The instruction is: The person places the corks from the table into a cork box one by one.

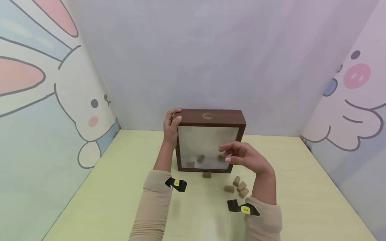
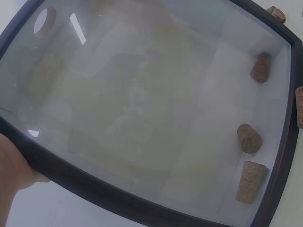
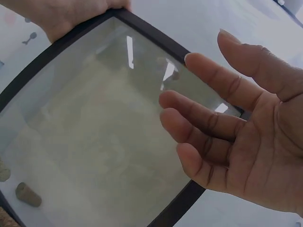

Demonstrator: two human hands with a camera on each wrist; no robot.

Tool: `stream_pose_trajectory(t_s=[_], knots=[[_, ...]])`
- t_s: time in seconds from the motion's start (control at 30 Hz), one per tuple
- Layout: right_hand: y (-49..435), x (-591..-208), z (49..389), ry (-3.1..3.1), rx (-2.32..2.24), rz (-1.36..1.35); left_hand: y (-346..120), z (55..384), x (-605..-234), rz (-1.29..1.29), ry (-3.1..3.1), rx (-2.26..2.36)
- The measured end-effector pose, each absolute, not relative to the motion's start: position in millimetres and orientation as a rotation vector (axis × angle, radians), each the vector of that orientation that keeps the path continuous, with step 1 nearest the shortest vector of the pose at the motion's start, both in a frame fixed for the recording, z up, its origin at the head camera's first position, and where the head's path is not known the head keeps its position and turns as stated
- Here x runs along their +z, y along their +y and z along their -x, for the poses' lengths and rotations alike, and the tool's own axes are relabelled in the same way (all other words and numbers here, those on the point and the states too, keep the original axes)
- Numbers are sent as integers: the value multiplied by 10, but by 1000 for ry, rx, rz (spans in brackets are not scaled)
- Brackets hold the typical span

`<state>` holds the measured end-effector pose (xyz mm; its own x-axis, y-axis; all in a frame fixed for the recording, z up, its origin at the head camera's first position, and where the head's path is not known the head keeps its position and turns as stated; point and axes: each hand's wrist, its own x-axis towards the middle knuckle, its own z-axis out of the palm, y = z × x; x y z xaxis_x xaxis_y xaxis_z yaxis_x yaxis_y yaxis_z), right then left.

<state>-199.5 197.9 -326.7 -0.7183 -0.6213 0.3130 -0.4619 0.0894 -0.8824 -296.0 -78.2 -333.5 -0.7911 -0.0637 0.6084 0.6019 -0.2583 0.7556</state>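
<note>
A dark brown shadow-box frame point(image 1: 224, 117) with a clear front stands upright on the table, a round hole point(image 1: 207, 116) in its top edge. My left hand point(image 1: 171, 129) grips its upper left corner, thumb at the front and fingers over the top. Inside, at the bottom, lie three corks point(image 2: 249, 138). My right hand point(image 1: 245, 156) hovers before the frame's right side with nothing in it, its fingers loosely bent and apart. Below that hand, several more corks point(image 1: 241, 186) lie on the table, and a single cork point(image 1: 206, 174) lies right by the frame's bottom edge.
The pale yellow-green table point(image 1: 114, 201) runs back to a plain light wall point(image 1: 193, 67). Side panels bear a cartoon rabbit point(image 1: 75, 100) on the left and a pig point(image 1: 346, 110) on the right. Each sleeve carries a black strap point(image 1: 176, 183) at the wrist.
</note>
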Motion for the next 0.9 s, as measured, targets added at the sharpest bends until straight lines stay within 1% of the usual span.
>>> stream_pose_trajectory(t_s=[0.13,0.3,0.5,0.7,0.9], knots=[[1983,-3448,1986,2160,-1736,1049,-793,2939,-3324,649,-1606,-2084],[1983,-3613,1959,2169,-1765,905,-807,2945,-3326,691,-1625,-2067],[1977,-3863,1974,2159,-1755,775,-812,2960,-3348,684,-1612,-2089],[1913,-4133,2058,2118,-1743,710,-797,2976,-3359,683,-1594,-2073],[1842,-4285,2123,2154,-1709,649,-789,2997,-3366,668,-1604,-2046]])
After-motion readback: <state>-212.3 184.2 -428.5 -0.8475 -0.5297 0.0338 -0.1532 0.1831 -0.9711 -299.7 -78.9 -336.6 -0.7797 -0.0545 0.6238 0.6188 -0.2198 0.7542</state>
